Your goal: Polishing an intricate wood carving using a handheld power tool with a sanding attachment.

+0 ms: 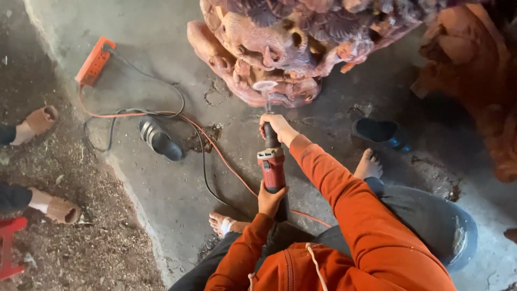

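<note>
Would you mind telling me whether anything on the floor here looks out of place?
Two dark slippers lie apart, one among the cords, one by the carving, while the feet are bare. An orange cord trails under the grinder.

The carving (280, 48) runs off the top edge. The right hand (276, 128) hides the grinder's (273, 167) neck (its spinning disc (265, 85) is blurred). A bystander's legs (13, 161) leave the left edge.

Single head view only, nothing to cross-check. I see steep downward look from wearer's head, facing forward over own lap to concrete floor (161, 188); hands near, mid-frame; carved wood sculpture (280, 48) at top edge.
</note>
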